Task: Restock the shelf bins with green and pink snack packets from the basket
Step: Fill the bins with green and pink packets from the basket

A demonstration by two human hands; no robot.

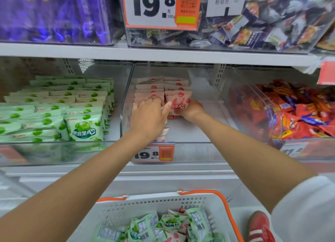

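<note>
Both my hands reach into the middle clear bin (204, 132) on the shelf. Two rows of pink packets (154, 89) stand upright at its back. My right hand (190, 109) grips the front pink packet (178, 101) of the right row from its right side. My left hand (148, 117) lies with curled fingers on top of the left row, thumb touching that same packet. The left bin holds rows of green packets (85, 127). At the bottom, the white basket (145, 203) with orange handles contains loose green packets (170, 222) and a few pink ones (175, 236).
The right bin holds red and blue wrapped snacks (299, 114). The upper shelf carries purple bags (54, 14), a bin of mixed wrapped sweets (253, 27) and a price tag (154, 7). A smaller price tag (154, 153) hangs on the middle bin's front. A red shoe (259, 227) is beside the basket.
</note>
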